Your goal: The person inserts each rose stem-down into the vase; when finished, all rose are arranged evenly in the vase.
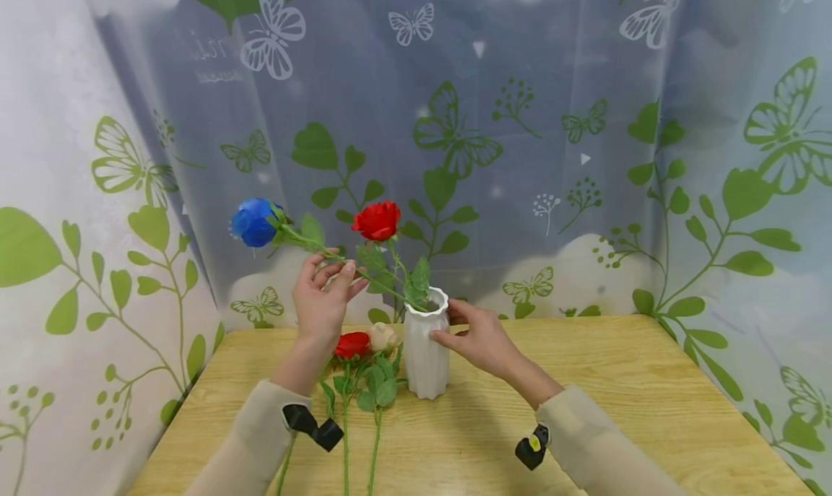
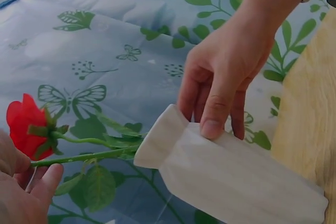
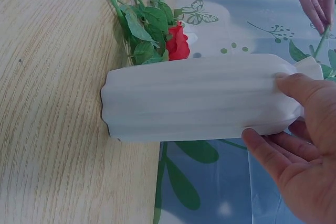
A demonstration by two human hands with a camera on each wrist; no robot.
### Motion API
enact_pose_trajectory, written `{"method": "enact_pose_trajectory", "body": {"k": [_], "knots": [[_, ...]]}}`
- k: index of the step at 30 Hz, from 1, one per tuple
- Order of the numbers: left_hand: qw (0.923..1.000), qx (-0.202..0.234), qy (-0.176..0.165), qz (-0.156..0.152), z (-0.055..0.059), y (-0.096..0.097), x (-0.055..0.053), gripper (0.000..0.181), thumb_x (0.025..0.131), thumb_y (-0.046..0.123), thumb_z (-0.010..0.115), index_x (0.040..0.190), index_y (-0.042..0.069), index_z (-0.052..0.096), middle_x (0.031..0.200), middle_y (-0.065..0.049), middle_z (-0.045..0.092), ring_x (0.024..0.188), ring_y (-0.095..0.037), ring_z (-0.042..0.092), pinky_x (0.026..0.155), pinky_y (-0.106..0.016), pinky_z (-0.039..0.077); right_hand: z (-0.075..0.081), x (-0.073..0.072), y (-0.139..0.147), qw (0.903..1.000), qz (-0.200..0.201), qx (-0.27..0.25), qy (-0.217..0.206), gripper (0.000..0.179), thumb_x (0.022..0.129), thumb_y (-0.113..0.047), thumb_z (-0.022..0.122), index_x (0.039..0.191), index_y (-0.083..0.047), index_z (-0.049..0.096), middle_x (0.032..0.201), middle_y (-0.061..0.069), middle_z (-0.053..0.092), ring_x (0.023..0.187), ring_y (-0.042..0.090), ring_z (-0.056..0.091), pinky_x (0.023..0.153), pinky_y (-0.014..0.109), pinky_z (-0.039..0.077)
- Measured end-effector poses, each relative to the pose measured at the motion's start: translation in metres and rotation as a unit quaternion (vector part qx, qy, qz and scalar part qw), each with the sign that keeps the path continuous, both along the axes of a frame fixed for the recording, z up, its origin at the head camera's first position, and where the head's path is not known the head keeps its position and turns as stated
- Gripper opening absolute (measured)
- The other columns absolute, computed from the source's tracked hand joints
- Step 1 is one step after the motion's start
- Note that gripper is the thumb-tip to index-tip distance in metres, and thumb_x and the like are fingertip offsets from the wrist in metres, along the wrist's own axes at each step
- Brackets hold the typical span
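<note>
Vase (image 1: pixel 425 359) in right grip (image 1: pixel 483 339)

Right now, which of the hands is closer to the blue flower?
The left hand: it pinches the blue flower by its stem. The right hand is farther away, holding the vase.

blue-grey, leaf-and-butterfly curtain (image 1: pixel 552 48) behind a pale wood-grain tabletop (image 1: pixel 669 395)

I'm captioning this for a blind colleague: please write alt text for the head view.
A left hand holds a blue rose by its stem, which reaches into a white vase holding a red rose; the right hand grips the vase. More roses lie on the wood-grain table.
</note>
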State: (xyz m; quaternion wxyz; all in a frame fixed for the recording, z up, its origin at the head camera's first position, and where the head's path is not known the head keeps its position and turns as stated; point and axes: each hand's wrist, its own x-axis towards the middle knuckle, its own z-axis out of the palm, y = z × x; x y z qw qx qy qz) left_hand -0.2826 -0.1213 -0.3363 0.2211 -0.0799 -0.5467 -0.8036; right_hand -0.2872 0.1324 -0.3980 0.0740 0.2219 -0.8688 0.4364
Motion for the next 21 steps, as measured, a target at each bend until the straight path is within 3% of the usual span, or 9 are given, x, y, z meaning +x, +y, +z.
{"method": "enact_pose_trajectory", "body": {"k": [7, 11, 16, 21], "knots": [[0.9985, -0.055, -0.001, -0.005, -0.006, 0.016, -0.004, 0.03, 0.097, -0.009, 0.067, 0.125, -0.005, 0.056, 0.091, -0.001, 0.07, 0.078, -0.012, 0.076, 0.079, -0.031, 0.067, 0.0, 0.0, -0.001, 0.9999, 0.003, 0.0, 0.01, 0.058, 0.097, -0.027, 0.079, 0.146, -0.004, 0.059, 0.121, 0.01, 0.074, 0.112, 0.027, 0.073, 0.09, 0.038, 0.065], [0.9935, -0.114, 0.002, 0.001, -0.013, 0.024, -0.005, 0.029, 0.097, -0.006, 0.069, 0.125, -0.004, 0.059, 0.097, -0.015, 0.075, 0.077, -0.008, 0.075, 0.077, -0.026, 0.066, 0.0, -0.001, -0.001, 1.0, 0.002, -0.002, 0.007, 0.057, 0.097, -0.026, 0.079, 0.146, -0.005, 0.06, 0.121, 0.01, 0.075, 0.112, 0.026, 0.072, 0.091, 0.04, 0.065], [0.9798, -0.199, 0.004, 0.017, -0.02, 0.032, -0.005, 0.032, 0.1, 0.003, 0.071, 0.13, -0.002, 0.061, 0.108, -0.029, 0.075, 0.076, 0.003, 0.071, 0.073, -0.016, 0.057, 0.0, 0.001, -0.001, 1.0, -0.001, -0.002, 0.001, 0.057, 0.097, -0.027, 0.079, 0.146, -0.005, 0.06, 0.12, 0.009, 0.074, 0.112, 0.025, 0.071, 0.09, 0.038, 0.065], [0.9761, -0.214, 0.032, 0.022, -0.023, 0.038, -0.009, 0.024, 0.105, 0.008, 0.066, 0.125, -0.004, 0.065, 0.104, -0.031, 0.076, 0.073, 0.003, 0.07, 0.059, -0.018, 0.046, 0.001, 0.001, -0.001, 1.0, -0.005, -0.001, 0.001, 0.057, 0.097, -0.026, 0.079, 0.146, -0.005, 0.06, 0.12, 0.01, 0.074, 0.112, 0.026, 0.072, 0.09, 0.038, 0.065]]}}
